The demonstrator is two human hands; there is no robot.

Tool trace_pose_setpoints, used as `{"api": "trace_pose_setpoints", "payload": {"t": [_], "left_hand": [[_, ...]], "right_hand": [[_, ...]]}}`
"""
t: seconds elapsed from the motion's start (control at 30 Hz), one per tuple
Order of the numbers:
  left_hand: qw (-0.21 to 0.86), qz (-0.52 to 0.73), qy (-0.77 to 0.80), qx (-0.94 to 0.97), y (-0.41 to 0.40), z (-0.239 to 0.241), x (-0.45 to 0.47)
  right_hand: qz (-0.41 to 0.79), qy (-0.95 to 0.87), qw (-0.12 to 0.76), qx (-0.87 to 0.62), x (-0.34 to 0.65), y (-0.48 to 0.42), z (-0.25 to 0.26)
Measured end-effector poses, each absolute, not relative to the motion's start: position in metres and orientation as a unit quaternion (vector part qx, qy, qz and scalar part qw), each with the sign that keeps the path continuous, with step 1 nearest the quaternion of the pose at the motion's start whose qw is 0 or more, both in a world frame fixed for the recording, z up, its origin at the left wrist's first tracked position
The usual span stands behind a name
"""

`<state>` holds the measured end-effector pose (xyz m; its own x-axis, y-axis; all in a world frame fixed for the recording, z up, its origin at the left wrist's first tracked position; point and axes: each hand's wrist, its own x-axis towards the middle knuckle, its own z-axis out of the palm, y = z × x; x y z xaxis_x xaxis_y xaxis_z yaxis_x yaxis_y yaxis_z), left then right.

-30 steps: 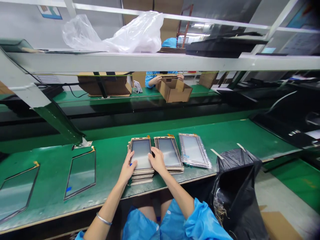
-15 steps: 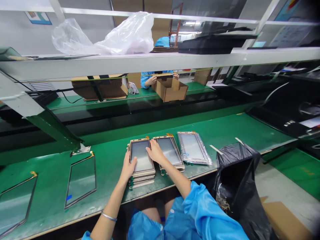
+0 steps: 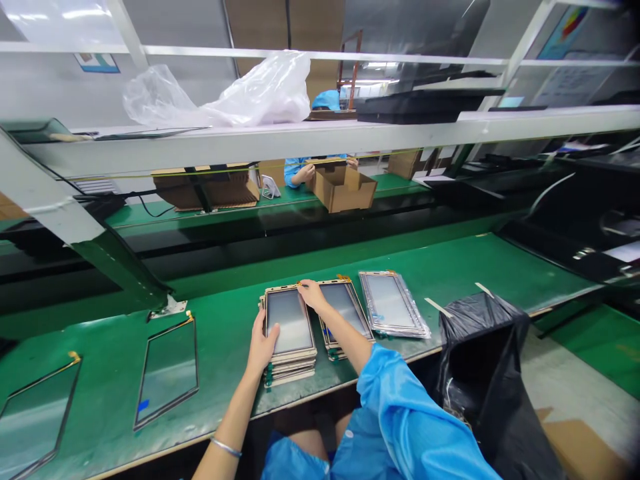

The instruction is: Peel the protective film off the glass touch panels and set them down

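Head view: near the table's (image 3: 225, 383) front edge, the left hand (image 3: 263, 341) rests spread along the left side of a stack of framed panels (image 3: 289, 327), thumb on the top face; the right hand (image 3: 312, 295) has its fingers bunched at the far right corner, whether pinching I cannot tell. The layers sit unevenly, so a sideways push might slide some off that edge; a snagging sleeve (image 3: 400, 393) could drag the neighbouring stack (image 3: 345, 308). Wall posters (image 3: 570, 28) are too blurred to read.
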<state>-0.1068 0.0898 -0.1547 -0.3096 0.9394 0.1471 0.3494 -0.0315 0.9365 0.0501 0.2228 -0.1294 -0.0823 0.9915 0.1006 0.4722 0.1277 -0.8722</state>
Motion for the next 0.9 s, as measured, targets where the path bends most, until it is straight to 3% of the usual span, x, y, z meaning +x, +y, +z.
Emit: {"api": "trace_pose_setpoints", "payload": {"t": [0.37,0.7,0.9], "left_hand": [[0.216,0.532,0.616,0.54,0.071,-0.13,-0.102],[0.218,0.551,0.612,0.523,0.072,-0.135,-0.102],[0.241,0.584,0.585,0.509,0.074,-0.121,-0.096]], "right_hand": [[0.452,-0.602,0.474,-0.457,0.057,0.208,-0.084],[0.578,-0.505,0.469,-0.437,0.039,0.192,-0.086],[0.674,-0.475,0.379,-0.421,0.04,0.18,-0.082]]}}
